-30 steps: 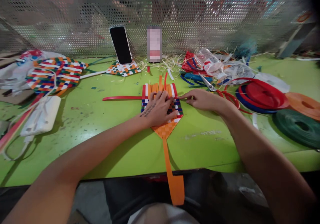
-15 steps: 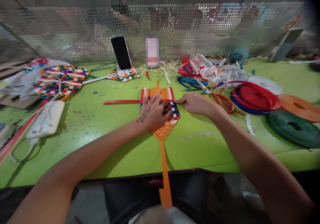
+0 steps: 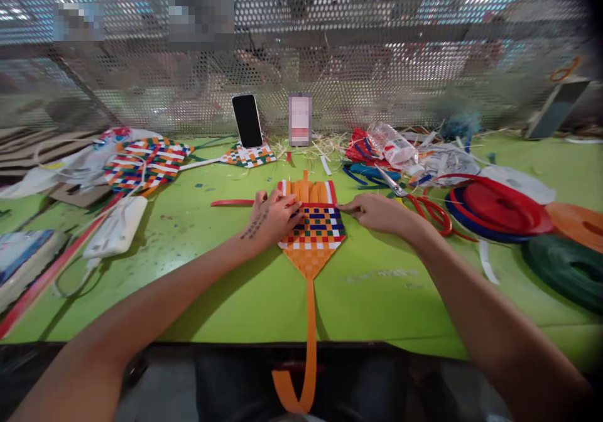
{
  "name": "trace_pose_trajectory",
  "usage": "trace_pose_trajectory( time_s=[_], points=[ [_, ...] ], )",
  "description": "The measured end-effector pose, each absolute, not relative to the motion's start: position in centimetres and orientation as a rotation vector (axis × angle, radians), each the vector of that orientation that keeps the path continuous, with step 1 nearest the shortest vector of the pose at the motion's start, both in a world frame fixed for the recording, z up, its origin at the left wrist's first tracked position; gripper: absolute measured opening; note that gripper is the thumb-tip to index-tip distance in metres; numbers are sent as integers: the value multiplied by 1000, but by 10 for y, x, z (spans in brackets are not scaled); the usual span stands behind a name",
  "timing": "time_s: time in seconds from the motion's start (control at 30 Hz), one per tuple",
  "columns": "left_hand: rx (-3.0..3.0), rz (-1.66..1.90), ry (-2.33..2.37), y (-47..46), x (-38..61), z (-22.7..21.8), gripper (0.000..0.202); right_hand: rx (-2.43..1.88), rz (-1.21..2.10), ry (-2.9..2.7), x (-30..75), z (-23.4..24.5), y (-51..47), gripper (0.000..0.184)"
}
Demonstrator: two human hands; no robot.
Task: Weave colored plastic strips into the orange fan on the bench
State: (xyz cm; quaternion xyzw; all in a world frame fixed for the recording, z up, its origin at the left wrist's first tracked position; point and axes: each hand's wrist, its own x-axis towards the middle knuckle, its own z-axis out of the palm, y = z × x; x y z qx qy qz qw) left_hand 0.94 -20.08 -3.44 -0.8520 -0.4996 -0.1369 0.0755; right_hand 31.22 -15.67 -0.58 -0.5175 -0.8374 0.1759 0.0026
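A woven piece point(image 3: 323, 224) of orange, white, blue, green and red strips lies on the table, its pointed end toward me. From its point a long orange strip point(image 3: 310, 321) hangs over the table edge. Across the upper part runs a red strip point(image 3: 230, 203), its loose end sticking out to the left. My left hand point(image 3: 271, 220) rests over the left side of the weave, fingers spread and pressing on the red strip. At the right edge, my right hand point(image 3: 379, 213) is closed, thumb and index finger at the red strip's end.
Strip coils in red point(image 3: 504, 205), orange point(image 3: 577, 224) and green point(image 3: 568, 265) lie right, near scissors point(image 3: 391, 180) and a plastic bottle point(image 3: 393, 146). Two phones, one black point(image 3: 247, 120), stand behind. Left are a woven fan point(image 3: 148, 164) and a white power strip point(image 3: 115, 227).
My left hand has slid left, uncovering more of the checkered weave. My right hand stays at the right edge. The camera view has tilted up slightly, and the hanging orange strip has curled.
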Motion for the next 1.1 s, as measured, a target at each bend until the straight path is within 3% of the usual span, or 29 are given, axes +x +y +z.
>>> trace_pose_trajectory(
  time_s=[0.67,0.8,0.9,1.1],
  points=[
    [-2627,-539,-1451,-194,12,-49,44,-1604,612,-2527,314,6,-160,37],
    [-2627,-579,-1433,-193,10,-53,44,-1823,335,-2198,353,13,-175,44],
    [-2629,-585,-1455,-194,11,-52,46,-2094,12,-2011,402,1,-187,36],
    [-2655,-563,-1492,-195,12,-45,47,-2234,348,-1890,444,-24,-191,21]
  ],
)
